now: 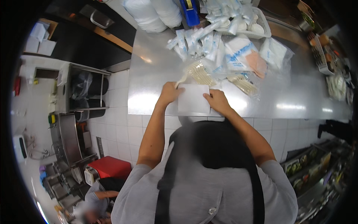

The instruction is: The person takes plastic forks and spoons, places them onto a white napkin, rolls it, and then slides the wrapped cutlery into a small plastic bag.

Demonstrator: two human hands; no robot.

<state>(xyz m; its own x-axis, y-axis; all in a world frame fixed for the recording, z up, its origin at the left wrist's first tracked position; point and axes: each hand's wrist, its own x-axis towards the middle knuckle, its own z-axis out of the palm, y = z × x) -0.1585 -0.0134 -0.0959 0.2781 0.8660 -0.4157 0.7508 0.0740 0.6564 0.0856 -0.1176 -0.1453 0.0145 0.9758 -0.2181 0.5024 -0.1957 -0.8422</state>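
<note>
Between my hands, at the front edge of a stainless steel table (151,84), is a flat white paper piece (193,100), perhaps a napkin or bag. My left hand (169,93) grips its left side, thumb on top. A pale plastic utensil (183,79) sticks up by the left fingers; whether they hold it is hard to tell. My right hand (219,101) pinches the paper's right edge. Just beyond lies a fanned pile of cream plastic forks (199,73). To its right, more cream plastic cutlery (243,84) lies in clear film.
Farther back are wrapped packets (205,42), a napkin pack (239,53), another white pack (274,53), a white plastic basket (265,32) and a blue tape dispenser (190,12). Behind me to the left, a co-worker (98,193) is near a red box (110,167).
</note>
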